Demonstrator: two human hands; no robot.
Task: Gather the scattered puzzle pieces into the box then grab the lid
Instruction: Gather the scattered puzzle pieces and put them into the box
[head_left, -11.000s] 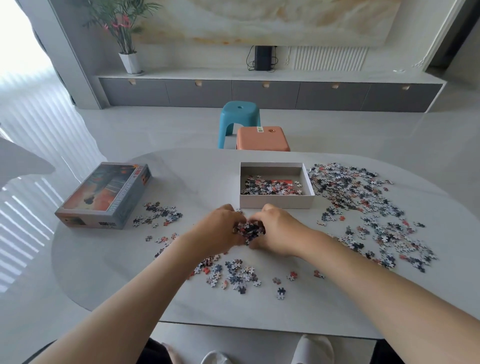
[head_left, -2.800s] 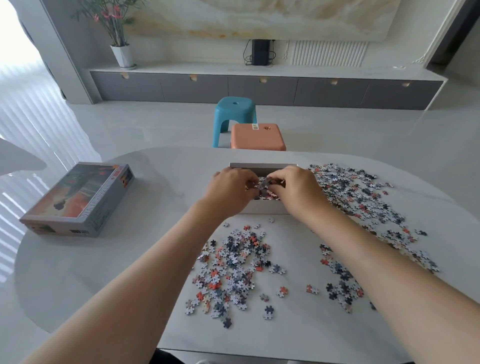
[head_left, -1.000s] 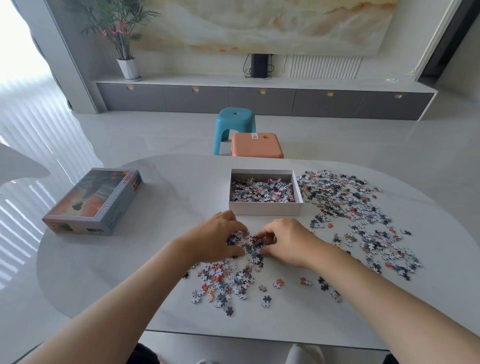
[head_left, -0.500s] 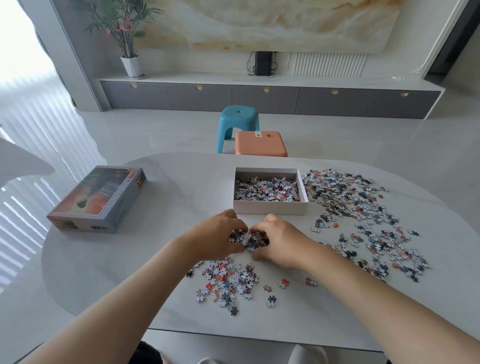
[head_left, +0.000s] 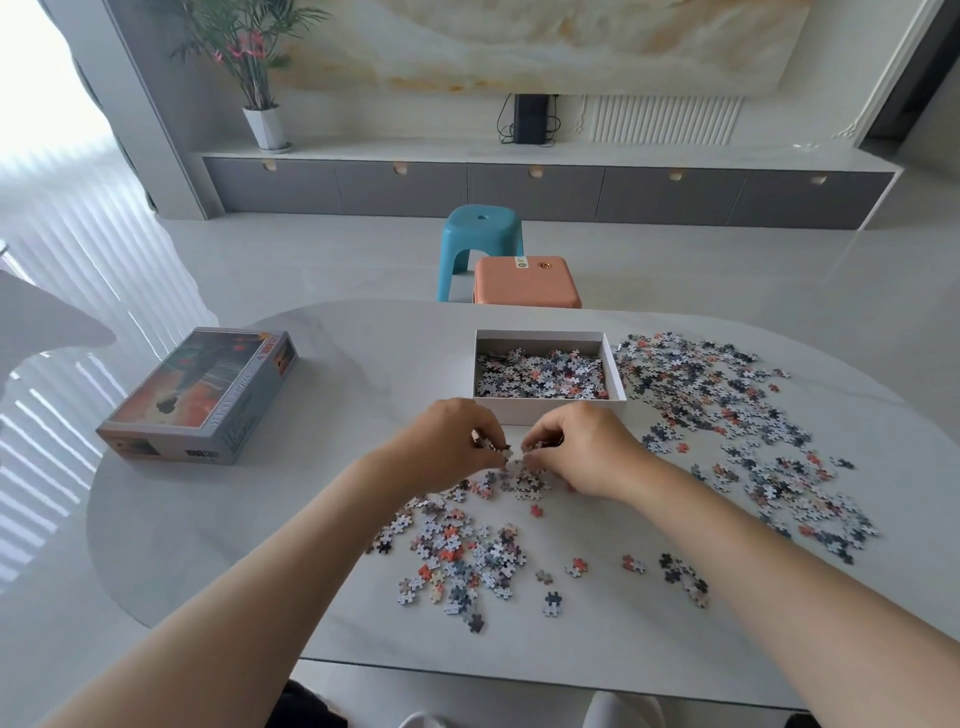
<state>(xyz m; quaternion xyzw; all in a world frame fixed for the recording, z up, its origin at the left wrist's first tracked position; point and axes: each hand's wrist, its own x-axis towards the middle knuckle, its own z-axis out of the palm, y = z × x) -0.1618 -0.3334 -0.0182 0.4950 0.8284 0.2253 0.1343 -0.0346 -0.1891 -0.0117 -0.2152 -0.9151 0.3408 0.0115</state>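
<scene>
The left hand (head_left: 447, 441) and the right hand (head_left: 582, 447) meet in the middle of the frame, just below the box (head_left: 545, 411). Both have their fingers curled and pinch puzzle pieces (head_left: 522, 475) picked from a small heap under the fingertips.

The surface is a pale, rounded table (head_left: 249, 545) with a faint marble pattern. On it there is one open box, in the centre, its floor covered with pieces. There is one lid (head_left: 202, 395), with an orange picture on it, lying at the left of the frame, well apart from the box. The loose pieces are too many to count. They lie in two main groups: a wide spread (head_left: 727, 415) at the right, just beside the box, and a smaller group (head_left: 457, 556) at the lower centre, with a few single pieces to its right.

Beyond the far edge of the table stand two stools, one blue stool (head_left: 480, 234) and one orange stool (head_left: 524, 283) in front of it. The floor is light and glossy. Along the back wall runs one long grey cabinet (head_left: 519, 192) with five small handles. On its top stand one plant (head_left: 249, 57) in a white pot, at the upper left, and one black device (head_left: 529, 119) with cables, at the upper centre.
</scene>
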